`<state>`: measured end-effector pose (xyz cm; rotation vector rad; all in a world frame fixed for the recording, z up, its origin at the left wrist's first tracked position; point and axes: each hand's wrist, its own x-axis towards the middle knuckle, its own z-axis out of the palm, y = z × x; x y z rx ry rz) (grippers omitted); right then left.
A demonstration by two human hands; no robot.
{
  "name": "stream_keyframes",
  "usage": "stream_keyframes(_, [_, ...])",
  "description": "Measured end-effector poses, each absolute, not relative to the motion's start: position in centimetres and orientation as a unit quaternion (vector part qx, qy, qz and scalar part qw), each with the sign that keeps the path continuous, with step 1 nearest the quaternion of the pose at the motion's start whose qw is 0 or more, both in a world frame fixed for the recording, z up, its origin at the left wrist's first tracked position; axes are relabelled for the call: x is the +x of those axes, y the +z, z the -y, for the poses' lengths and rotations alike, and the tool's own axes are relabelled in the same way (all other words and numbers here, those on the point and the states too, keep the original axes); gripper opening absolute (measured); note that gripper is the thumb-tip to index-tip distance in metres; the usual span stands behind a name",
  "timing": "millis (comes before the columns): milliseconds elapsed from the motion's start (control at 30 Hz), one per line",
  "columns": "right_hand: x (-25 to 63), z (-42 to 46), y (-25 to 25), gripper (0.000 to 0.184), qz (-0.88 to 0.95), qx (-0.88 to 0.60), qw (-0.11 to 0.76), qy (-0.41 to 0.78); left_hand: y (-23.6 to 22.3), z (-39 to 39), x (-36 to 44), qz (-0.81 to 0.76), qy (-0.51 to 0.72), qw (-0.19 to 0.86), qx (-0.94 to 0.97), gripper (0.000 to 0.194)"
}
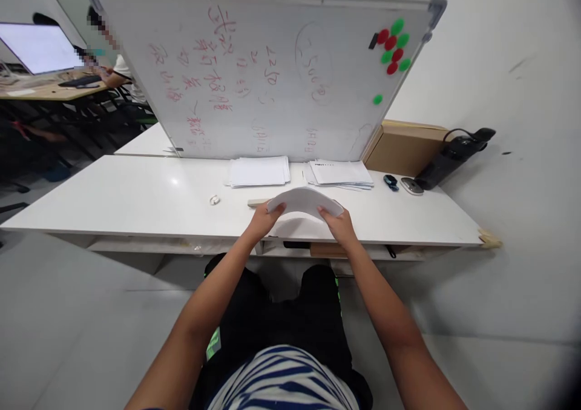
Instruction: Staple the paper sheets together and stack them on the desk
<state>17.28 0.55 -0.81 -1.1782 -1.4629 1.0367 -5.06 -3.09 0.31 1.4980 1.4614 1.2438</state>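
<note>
Left hand (264, 220) and right hand (339, 222) both gripping paper (303, 198) by its opposite side edges, bowed, in front of whiteboard (254, 77). Paper probably light, bendy, easily creased; side edges, thumbs on top, look the best hold. Pale oblong item (255, 203) beside left hand, also in front of whiteboard. Left stack (259, 172) and right stack (341, 172) at whiteboard's foot, blocking that strip. Right of whiteboard: watch (391, 183), mouse (412, 186), black bottle (449, 160), cardboard box (403, 149).
</note>
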Motion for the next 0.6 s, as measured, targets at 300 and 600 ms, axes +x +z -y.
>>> stream_keyframes(300, [16.7, 1.7, -2.4, 0.043, 0.592, -0.514, 0.484, 0.388, -1.4, 4.5, -2.3, -0.599, 0.537, 0.313, 0.505, 0.037])
stream_keyframes(600, [17.4, 3.2, -4.0, 0.042, 0.585, -0.579, 0.463, 0.329, -3.0, 5.1, 0.0, -0.607, 0.521, 0.325, 0.504, 0.029])
